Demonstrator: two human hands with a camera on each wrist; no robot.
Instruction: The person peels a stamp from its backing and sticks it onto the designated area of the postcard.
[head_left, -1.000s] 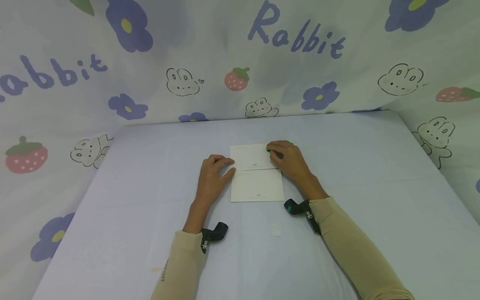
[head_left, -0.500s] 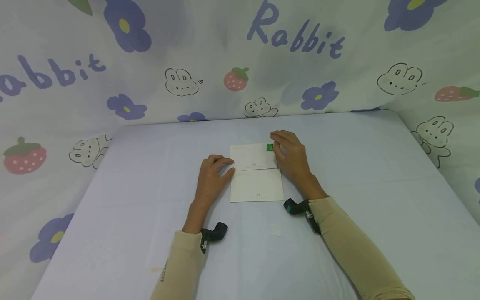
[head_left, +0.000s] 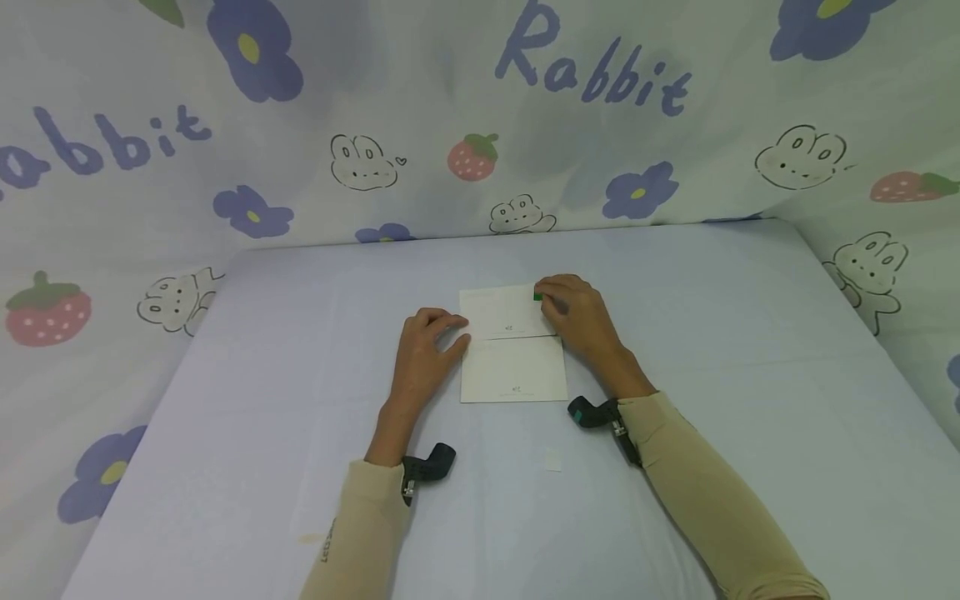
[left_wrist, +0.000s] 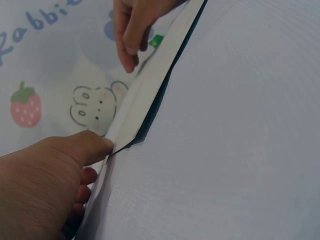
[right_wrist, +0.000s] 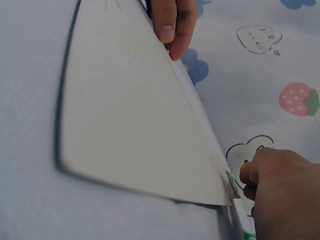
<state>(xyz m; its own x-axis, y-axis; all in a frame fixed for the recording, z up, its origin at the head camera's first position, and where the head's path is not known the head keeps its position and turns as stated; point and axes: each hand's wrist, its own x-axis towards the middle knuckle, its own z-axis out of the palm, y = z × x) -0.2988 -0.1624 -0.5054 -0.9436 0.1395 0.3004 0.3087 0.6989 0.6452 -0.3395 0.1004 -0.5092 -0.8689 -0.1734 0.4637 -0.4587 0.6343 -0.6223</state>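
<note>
I find two cream card panels lying flat on the counter (head_left: 225, 417), the far panel (head_left: 501, 312) and the near panel (head_left: 513, 367), meeting at a seam; whether they are one folded card, I cannot tell. The left hand (head_left: 424, 360) rests at their left edge, thumb and forefinger spread apart either side of the seam's end; I judge this placement steadies both panels at once. The right hand (head_left: 588, 323) has its fingertips at a small green piece (head_left: 537, 297), located at the far panel's far right corner. Whether those fingers pinch it or merely press, I cannot tell. The flat counter presumably gives that fingertip work firm backing.
</note>
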